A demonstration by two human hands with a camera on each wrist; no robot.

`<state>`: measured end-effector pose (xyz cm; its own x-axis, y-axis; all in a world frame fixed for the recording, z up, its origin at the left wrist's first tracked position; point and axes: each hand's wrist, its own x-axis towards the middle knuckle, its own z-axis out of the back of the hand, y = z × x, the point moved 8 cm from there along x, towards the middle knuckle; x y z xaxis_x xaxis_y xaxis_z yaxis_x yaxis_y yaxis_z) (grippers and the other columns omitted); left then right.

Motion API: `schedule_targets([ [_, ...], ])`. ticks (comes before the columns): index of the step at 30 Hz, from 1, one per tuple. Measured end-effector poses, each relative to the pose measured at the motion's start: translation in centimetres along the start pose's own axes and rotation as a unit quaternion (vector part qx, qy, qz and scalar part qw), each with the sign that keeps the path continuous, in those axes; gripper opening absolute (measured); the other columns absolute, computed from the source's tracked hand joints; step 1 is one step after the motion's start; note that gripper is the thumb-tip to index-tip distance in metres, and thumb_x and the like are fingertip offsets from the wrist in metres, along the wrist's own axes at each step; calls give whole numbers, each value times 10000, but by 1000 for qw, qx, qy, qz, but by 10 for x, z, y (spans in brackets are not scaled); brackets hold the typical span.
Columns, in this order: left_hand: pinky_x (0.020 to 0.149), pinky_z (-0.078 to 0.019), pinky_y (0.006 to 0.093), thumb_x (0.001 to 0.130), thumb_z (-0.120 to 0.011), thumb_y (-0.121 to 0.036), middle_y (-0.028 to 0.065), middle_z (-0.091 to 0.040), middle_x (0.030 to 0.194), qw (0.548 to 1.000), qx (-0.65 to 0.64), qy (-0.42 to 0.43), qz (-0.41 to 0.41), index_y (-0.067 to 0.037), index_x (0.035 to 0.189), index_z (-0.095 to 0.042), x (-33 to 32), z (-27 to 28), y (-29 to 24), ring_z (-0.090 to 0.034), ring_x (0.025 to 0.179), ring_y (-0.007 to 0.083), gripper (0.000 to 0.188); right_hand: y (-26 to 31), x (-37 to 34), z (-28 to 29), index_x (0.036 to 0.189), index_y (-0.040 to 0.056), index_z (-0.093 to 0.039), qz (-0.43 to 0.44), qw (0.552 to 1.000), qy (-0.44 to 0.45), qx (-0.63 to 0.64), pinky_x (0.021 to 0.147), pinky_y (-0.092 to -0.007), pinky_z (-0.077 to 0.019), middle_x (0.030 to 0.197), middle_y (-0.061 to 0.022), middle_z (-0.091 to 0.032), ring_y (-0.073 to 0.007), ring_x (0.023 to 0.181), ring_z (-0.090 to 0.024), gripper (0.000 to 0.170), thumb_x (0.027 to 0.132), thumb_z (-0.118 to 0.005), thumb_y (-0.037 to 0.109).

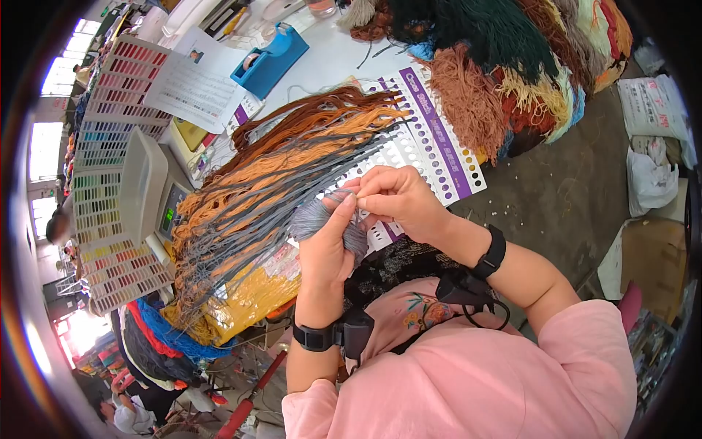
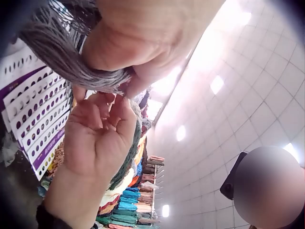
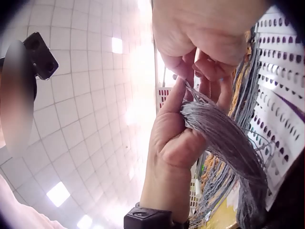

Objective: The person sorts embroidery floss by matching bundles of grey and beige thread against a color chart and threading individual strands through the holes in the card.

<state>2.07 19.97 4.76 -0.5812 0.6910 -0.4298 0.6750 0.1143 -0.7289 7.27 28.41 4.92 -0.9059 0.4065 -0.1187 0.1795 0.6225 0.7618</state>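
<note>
A bundle of grey thread hangs over my left hand, whose fingers and thumb grip it near its looped top. In the right wrist view the grey skein droops down from that grip. My right hand meets the left at the thumb tip and pinches a few strands of the grey thread between thumb and forefinger. The left wrist view shows the right hand from the palm side, its fingertips right at the skein's end.
Orange, brown and grey threads lie across white punched cards. Behind them are a blue tape dispenser and a printed sheet. A scale and colour chart stand left; a heap of yarn lies right.
</note>
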Motion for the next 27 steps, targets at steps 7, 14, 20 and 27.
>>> schedule_targets([
  [7, 679, -461, 260, 808, -513, -56, 137, -538, 980, 1000, -9, -12, -12, 42, 924, -541, 1, 2, 4, -533, 834, 167, 154, -2, 0, 5, 721, -42, -604, -8, 1000, -15, -10, 489, -202, -472, 825, -90, -529, -128, 592, -563, 53, 717, -552, -40],
  [14, 653, -475, 255, 819, -500, -67, 129, -549, 947, 999, -11, -38, -29, 33, 904, -526, -1, -2, 6, -541, 808, 162, 135, 0, -3, 5, 681, -32, -597, -13, 999, -25, -26, 448, -174, -397, 805, -75, -534, -102, 547, -545, 66, 710, -539, -43],
  [20, 601, -481, 251, 853, -440, -110, 95, -545, 816, 994, -75, -81, 17, 10, 885, -494, -3, 6, 9, -544, 729, 138, 135, -8, -3, 5, 772, -18, -559, -49, 986, 33, 155, 438, -189, -390, 776, -58, -532, -91, 518, -504, 87, 760, -492, 38],
  [27, 354, -352, 189, 824, -378, -47, -15, -398, 529, 852, -488, -176, -72, -36, 771, -448, -33, 256, -86, -378, 377, 59, 89, 213, -45, 174, 802, 30, -496, 259, 961, -93, 1, 633, -282, -444, 767, -79, -510, -182, 680, -512, 67, 787, -436, 53],
])
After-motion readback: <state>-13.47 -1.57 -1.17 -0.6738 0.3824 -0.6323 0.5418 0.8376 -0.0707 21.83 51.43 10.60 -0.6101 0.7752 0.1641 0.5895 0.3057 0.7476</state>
